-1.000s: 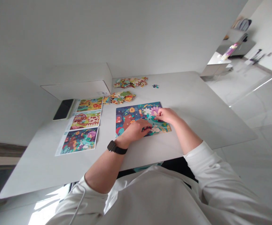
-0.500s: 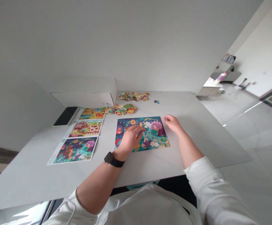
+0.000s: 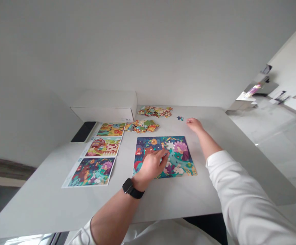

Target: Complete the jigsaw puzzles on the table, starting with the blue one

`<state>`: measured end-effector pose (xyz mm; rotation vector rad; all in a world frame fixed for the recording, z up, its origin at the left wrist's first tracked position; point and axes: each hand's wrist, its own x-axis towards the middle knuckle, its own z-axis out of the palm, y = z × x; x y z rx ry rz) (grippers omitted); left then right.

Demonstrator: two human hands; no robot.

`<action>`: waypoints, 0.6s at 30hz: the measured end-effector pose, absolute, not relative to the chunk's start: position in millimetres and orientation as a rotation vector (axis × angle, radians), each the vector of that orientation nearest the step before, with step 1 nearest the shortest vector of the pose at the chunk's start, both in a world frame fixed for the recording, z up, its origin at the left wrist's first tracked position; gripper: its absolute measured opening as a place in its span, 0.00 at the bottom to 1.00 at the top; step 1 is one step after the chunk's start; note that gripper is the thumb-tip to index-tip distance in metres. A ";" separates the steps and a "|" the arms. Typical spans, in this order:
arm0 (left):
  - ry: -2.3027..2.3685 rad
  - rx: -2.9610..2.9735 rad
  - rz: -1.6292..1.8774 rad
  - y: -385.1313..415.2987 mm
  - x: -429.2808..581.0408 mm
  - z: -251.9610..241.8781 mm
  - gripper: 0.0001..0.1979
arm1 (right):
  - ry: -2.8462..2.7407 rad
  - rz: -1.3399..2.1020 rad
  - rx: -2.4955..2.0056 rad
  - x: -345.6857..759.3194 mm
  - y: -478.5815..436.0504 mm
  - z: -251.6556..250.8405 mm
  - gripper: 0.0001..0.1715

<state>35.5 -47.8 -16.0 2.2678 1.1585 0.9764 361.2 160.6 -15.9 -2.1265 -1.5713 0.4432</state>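
Note:
A nearly filled jigsaw puzzle (image 3: 180,163) with forest animals lies flat before me, a pale gap in its upper right part. Over its lower middle rests my left hand (image 3: 151,165), with a black watch on the wrist. Its fingers are bent with the tips close together near the gap; whatever they may hold is hidden. Beyond the puzzle's upper right corner, my right hand (image 3: 195,125) is loosely closed, and nothing shows in it. Just left of its fingertips, apart from them, lies a loose blue puzzle piece (image 3: 180,118).
Two piles of puzzle pieces (image 3: 155,111) lie at the back, in front of and beside a white box (image 3: 102,114). Three picture sheets (image 3: 93,172) line the left side, with a dark phone (image 3: 83,131) beside them. A wall stands behind the table.
My right hand has moved away from the puzzle's right edge, farther back toward the loose piece. My left hand stays over the puzzle, its fingertips nearer the gap. The view has shifted slightly.

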 end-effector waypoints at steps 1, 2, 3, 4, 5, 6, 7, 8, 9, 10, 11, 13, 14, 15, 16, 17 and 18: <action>1.159 2.269 0.972 -48.4 34.6 -15.6 0.12 | -1.601 0.423 -2.149 355.9 169.1 -17.1 0.19; 1.154 2.274 0.965 -49.0 33.6 -15.4 0.12 | -1.622 0.397 -2.170 351.3 177.4 -18.2 0.20; 1.147 2.280 0.958 -49.7 32.7 -15.3 0.12 | -1.634 0.366 -2.192 347.4 185.4 -19.1 0.21; 1.140 2.284 0.952 -50.4 31.9 -15.6 0.12 | -1.642 0.336 -2.212 344.6 193.3 -19.8 0.23; 1.133 2.286 0.948 -51.0 31.2 -15.9 0.12 | -1.653 0.313 -2.231 342.8 200.8 -20.4 0.23; 1.128 2.286 0.949 -51.6 30.7 -16.4 0.12 | -1.669 0.299 -2.248 341.9 207.8 -20.9 0.22; 1.124 2.285 0.952 -52.1 30.4 -16.8 0.12 | -1.693 0.297 -2.260 341.9 214.2 -21.3 0.20; 1.119 2.285 0.952 -52.5 30.2 -17.1 0.12 | -1.717 0.305 -2.262 342.6 219.6 -21.6 0.17; 1.113 2.283 0.951 -52.9 30.2 -17.3 0.12 | -1.729 0.323 -2.260 343.6 224.0 -22.0 0.15; 1.103 2.281 0.948 -53.2 30.3 -17.3 0.12 | -1.726 0.347 -2.256 344.9 227.1 -22.5 0.13; 1.093 2.276 0.946 -53.4 30.4 -17.3 0.12 | -1.712 0.372 -2.252 346.2 228.8 -23.0 0.13; 1.074 2.265 0.944 -53.7 30.7 -17.6 0.13 | -1.663 0.402 -2.259 348.3 227.6 -24.5 0.16; 1.066 2.261 0.948 -53.8 30.9 -17.9 0.13 | -1.636 0.407 -2.254 348.7 224.9 -25.3 0.17; 1.058 2.259 0.951 -53.9 31.1 -18.4 0.13 | -1.606 0.410 -2.232 348.7 220.8 -25.8 0.16; 1.055 2.254 0.957 -54.0 31.6 -18.9 0.13 | -1.573 0.412 -2.195 348.2 215.6 -26.0 0.14; 1.055 2.245 0.965 -54.1 32.2 -19.3 0.12 | -1.536 0.413 -2.153 347.2 209.2 -25.6 0.12; 1.058 2.231 0.973 -54.2 33.2 -19.6 0.12 | -1.528 0.422 -2.088 345.8 201.9 -24.5 0.11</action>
